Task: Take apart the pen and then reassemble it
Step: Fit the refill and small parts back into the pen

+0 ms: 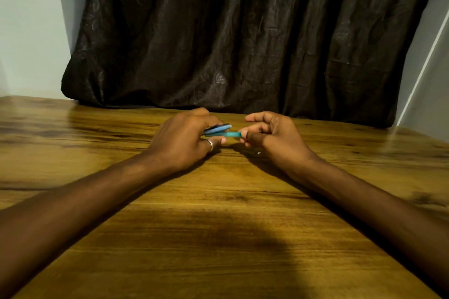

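A teal pen barrel (pixel 230 134) runs level between my two hands, just above the wooden table (pixel 218 213). My left hand (pixel 184 139), a silver ring on one finger, grips the barrel's left end. The same hand also holds a blue pen cap (pixel 218 128) with a dark clip, lying just above the barrel. My right hand (pixel 269 135) pinches the barrel's right end between thumb and fingertips. Both ends of the barrel are hidden inside the hands.
A dark wrinkled curtain (pixel 243 39) hangs behind the table's far edge. Pale walls (pixel 29 31) stand on either side of it. A small pale speck (pixel 258 152) lies on the table under my right hand.
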Available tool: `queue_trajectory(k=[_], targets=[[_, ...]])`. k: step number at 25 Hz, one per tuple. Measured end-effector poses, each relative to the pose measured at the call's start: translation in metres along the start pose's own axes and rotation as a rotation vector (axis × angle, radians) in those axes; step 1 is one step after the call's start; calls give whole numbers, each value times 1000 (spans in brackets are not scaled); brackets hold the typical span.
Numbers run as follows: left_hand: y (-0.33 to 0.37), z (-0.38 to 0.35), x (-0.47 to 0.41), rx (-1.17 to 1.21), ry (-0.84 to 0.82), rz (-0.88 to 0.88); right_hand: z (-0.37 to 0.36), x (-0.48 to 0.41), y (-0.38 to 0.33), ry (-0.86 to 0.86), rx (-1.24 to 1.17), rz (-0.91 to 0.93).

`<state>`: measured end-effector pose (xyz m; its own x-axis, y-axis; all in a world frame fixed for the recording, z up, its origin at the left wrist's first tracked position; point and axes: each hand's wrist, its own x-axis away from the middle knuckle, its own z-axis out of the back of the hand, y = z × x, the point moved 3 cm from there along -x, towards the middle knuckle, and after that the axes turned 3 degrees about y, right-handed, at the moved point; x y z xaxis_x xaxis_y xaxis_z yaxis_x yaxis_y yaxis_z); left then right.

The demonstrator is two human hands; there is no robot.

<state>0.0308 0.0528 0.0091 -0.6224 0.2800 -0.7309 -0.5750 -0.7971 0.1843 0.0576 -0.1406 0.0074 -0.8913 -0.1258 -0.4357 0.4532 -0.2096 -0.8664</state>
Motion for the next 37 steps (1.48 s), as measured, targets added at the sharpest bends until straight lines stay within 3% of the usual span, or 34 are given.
queue_trajectory(k=[4, 7, 12, 21, 27, 31, 37], targets=[[6, 1, 1, -134, 25, -48, 1, 0, 2, -8, 2, 6], [5, -2, 1, -75, 7, 60, 5, -2, 4, 60, 68, -12], [-9, -14, 0, -44, -176, 276, 15, -10, 10, 191, 55, 1], [-11, -16, -2, -48, -264, 354, 28, -11, 16, 203, 334, 59], [-4, -8, -4, 51, -213, 405, 38, -10, 18, 77, 699, 65], [-5, -7, -8, 231, -181, 525, 39, -10, 20, 19, 777, 62], [2, -8, -6, 343, -167, 506, 33, -10, 21, -15, 821, 92]])
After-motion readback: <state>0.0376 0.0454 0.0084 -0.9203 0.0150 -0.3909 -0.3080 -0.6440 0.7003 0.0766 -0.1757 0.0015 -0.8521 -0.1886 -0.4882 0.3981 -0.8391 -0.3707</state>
